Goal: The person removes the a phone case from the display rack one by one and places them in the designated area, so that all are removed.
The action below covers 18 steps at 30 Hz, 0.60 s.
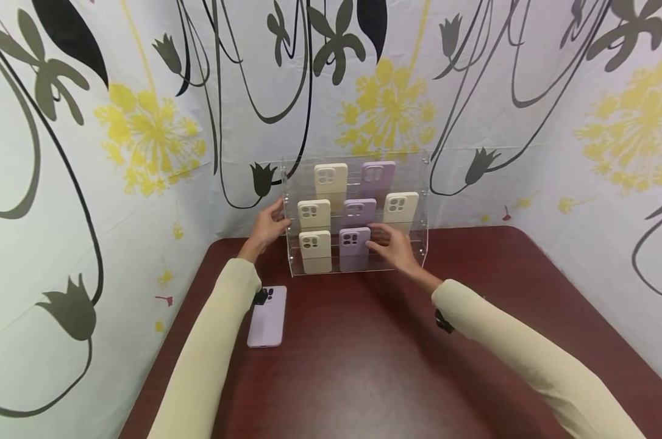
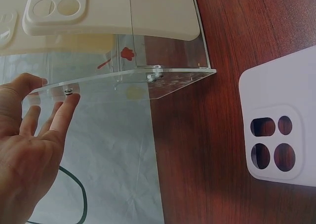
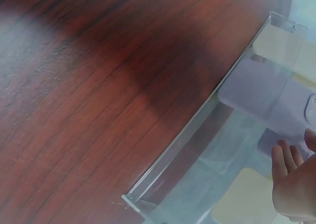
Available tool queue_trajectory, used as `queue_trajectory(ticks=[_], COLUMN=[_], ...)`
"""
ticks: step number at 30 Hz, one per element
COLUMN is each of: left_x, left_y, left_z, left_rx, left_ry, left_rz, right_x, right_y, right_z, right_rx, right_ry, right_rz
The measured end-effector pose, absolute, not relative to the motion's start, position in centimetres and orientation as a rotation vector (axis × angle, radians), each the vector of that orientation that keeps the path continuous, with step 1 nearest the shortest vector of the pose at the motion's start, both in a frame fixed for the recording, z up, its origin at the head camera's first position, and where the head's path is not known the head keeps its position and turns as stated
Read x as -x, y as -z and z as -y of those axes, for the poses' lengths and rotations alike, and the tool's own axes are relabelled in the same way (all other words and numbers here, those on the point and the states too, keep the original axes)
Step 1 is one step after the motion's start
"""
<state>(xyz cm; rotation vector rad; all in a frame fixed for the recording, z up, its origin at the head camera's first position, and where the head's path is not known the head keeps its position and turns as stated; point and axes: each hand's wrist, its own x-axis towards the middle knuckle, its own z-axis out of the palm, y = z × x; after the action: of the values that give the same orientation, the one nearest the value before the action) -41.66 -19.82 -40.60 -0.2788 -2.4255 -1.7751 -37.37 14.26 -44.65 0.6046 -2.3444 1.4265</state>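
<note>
With our left hand (image 1: 267, 226) pinching the stand (image 2: 131, 85) and our right hand's (image 1: 395, 246) digits parted beside the case (image 1: 353, 255), we'd judge it light, flexible, best held by its edges.

Table (image 1: 353, 366) middle: passable between sleeves (image 1: 205, 353), up to acrylic rack (image 2: 177, 82)
Left: obstructed by lilac phone case (image 1: 267, 323)
Rack's bottom right: free, partly screened by right hand (image 1: 394, 247)
Behind: flower-patterned backdrop (image 1: 243, 91)
</note>
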Motion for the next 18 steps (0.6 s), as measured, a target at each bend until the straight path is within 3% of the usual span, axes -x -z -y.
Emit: queue_trajectory(ticks=[18], left_x=[41.9], left_y=[40.7], left_z=[19.7], left_rx=[0.267], left_ry=[1.826], left_rz=[2.402], right_x=[37.8], right_y=[43.5], right_z=[-13.9], right_rx=[-0.549], right_ry=[-1.321], right_rz=[2.438])
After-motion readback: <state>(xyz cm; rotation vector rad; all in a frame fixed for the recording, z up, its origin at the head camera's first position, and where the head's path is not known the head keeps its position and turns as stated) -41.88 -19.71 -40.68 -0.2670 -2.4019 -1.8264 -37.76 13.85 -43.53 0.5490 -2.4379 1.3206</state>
